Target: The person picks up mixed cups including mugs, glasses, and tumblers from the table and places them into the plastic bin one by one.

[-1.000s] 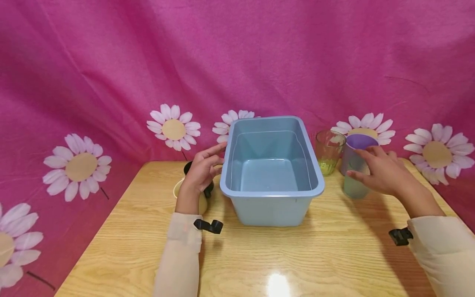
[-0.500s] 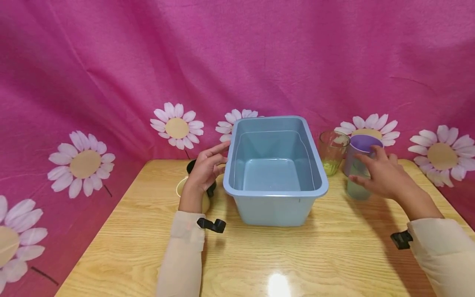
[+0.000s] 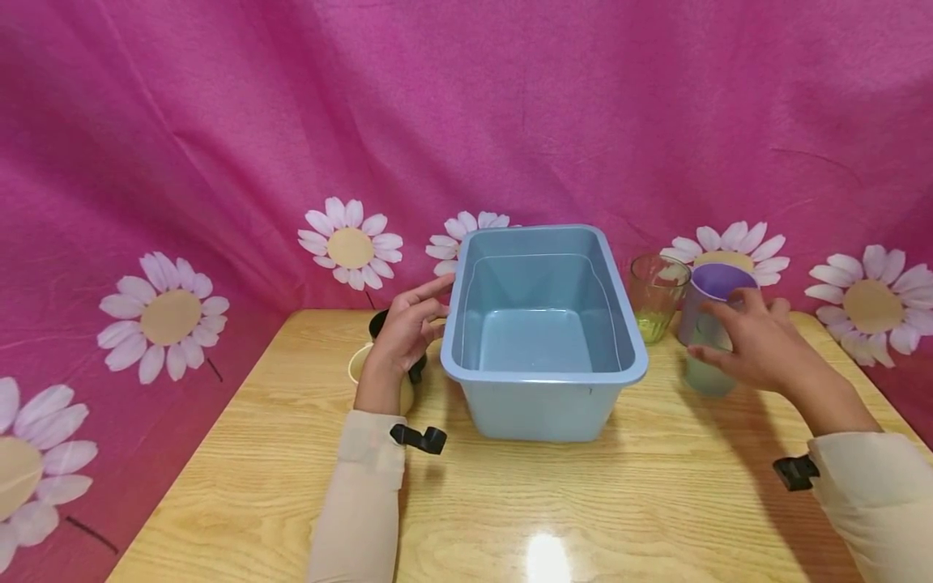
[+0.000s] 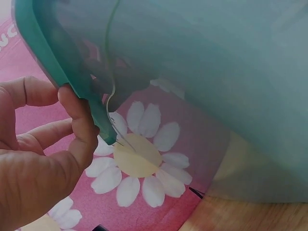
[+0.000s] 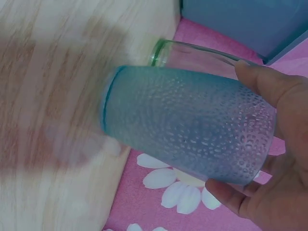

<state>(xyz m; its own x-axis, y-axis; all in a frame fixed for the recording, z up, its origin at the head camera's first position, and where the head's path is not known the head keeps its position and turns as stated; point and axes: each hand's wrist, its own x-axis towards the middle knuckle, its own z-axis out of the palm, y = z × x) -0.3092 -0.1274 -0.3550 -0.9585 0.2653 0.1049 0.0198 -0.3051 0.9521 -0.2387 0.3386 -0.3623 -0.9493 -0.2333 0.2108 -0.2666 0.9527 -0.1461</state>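
Note:
A blue-grey plastic tub stands on the table in the head view. My left hand is at its left side, with loosely bent fingers touching the outside of the rim; the left wrist view shows the fingertips against the rim. Behind that hand are a black mug and a cream mug, both partly hidden. My right hand grips a frosted, dimpled tumbler near its top, thumb on one side and fingers on the other. In the right wrist view, the tumbler looks bluish.
Right behind the tumbler stands a purple cup. A clear glass with a yellow-green base is between it and the tub. A pink curtain with daisies hangs at the back of the wooden table.
The view has shifted slightly, so the scene sits a little further right. Both hands keep their places at the tub and the tumbler, with no clear movement of either thing.

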